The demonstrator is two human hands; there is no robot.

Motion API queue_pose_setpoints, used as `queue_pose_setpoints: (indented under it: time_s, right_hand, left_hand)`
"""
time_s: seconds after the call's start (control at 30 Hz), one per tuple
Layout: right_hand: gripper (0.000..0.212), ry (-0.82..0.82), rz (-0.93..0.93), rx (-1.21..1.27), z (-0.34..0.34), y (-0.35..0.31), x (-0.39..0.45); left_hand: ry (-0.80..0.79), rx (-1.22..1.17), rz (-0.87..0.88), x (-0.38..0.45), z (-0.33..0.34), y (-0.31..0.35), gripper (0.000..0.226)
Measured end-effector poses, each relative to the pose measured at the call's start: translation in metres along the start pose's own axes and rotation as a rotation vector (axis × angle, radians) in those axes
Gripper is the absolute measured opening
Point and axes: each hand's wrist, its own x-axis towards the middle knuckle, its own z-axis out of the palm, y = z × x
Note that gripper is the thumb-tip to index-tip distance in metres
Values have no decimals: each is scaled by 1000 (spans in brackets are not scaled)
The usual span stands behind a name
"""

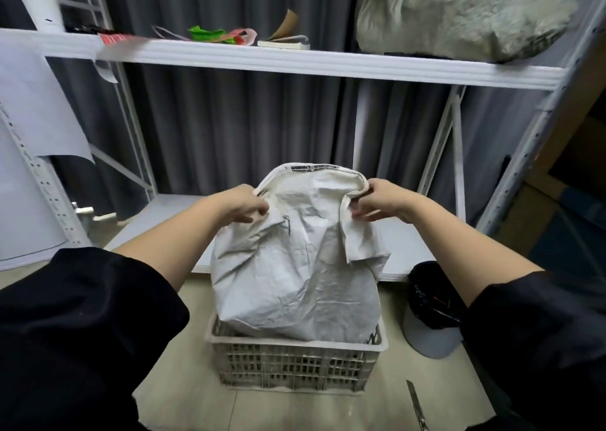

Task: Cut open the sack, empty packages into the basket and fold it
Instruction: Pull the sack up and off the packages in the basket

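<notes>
both hands grip sack (295, 266), print unreadable

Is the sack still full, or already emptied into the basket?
Still full: the sack bulges, standing in the basket, with both hands gripping its top edge. No packages show in the basket.

The sack (295, 266) is stood in the basket (295, 365) on the floor (203, 407) before the shelf (295, 60), with scissors (417, 406) laid at the basket's right.
</notes>
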Motion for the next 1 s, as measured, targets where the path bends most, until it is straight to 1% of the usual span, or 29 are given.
queue_pose_setpoints:
  time_s: [0.07,0.1,0.13,0.2,0.27,0.3,0.33,0.37,0.4,0.43,0.47,0.5,0.53,0.57,0.6,0.63,0.7,0.73,0.77,0.8,0.83,0.9,1.0]
  right_hand:
    - [15,244,-71,-293,4,3,4]
    - [18,373,-85,-378,4,3,4]
    - [20,489,-97,-409,4,-1,2]
    - [22,688,-151,-371,0,-11,-4]
    - [19,878,-223,-290,-4,-30,-11]
    - [16,950,-271,-219,-5,-39,-15]
    - [15,995,-311,-157,-4,-47,-16]
    - [15,997,-333,-129,-3,-52,-16]
    - [15,956,-337,-193,0,-55,-14]
    - [16,885,-329,-340,2,-53,-12]
    - [15,813,-306,-474,4,-48,-11]
    - [14,792,-281,-549,1,-41,-8]
    - [13,807,-261,-532,-3,-36,-9]
    - [13,827,-240,-468,-7,-30,-9]
    - [15,813,-204,-417,-10,-24,-9]
    - [19,742,-187,-389,-12,-18,-8]
    - [22,439,-193,-269,-12,-6,-8]
    - [22,286,-188,-191,-11,-1,-9]
    - [24,168,-170,-140,-11,4,-11]
    - [28,86,-141,-116,-12,10,-12]
    - [31,41,-111,-114,-13,15,-14]
    - [34,23,-71,-142,-14,23,-16]
    - [28,-49,-8,-349,-12,31,-10]
  left_hand:
    - [132,149,100,1,3,-1,17]
    - [208,175,139,1,2,0,16]
    - [290,190,173,-1,0,4,12]
    - [497,180,253,-6,-8,17,7]
    - [754,84,346,-11,-20,38,14]
    - [864,-7,396,-12,-24,47,20]
    - [926,-105,451,-12,-26,54,26]
    - [921,-166,521,-10,-25,58,34]
    - [825,-131,588,-5,-23,60,45]
    - [657,-21,617,0,-18,57,57]
    - [478,107,598,5,-11,50,69]
    - [355,217,552,8,-8,42,77]
    - [308,280,519,10,-7,35,81]
    - [302,302,509,11,-9,29,82]
    - [289,308,508,9,-10,24,82]
    - [254,304,510,9,-10,18,83]
    - [168,308,486,7,-10,7,81]
    - [138,355,458,5,-8,-1,79]
    - [115,441,440,6,-7,-11,79]
    - [92,544,423,4,-5,-22,79]
    - [64,623,420,3,-3,-31,76]
    - [48,696,481,2,1,-45,67]
    - [40,861,604,-8,6,-44,70]
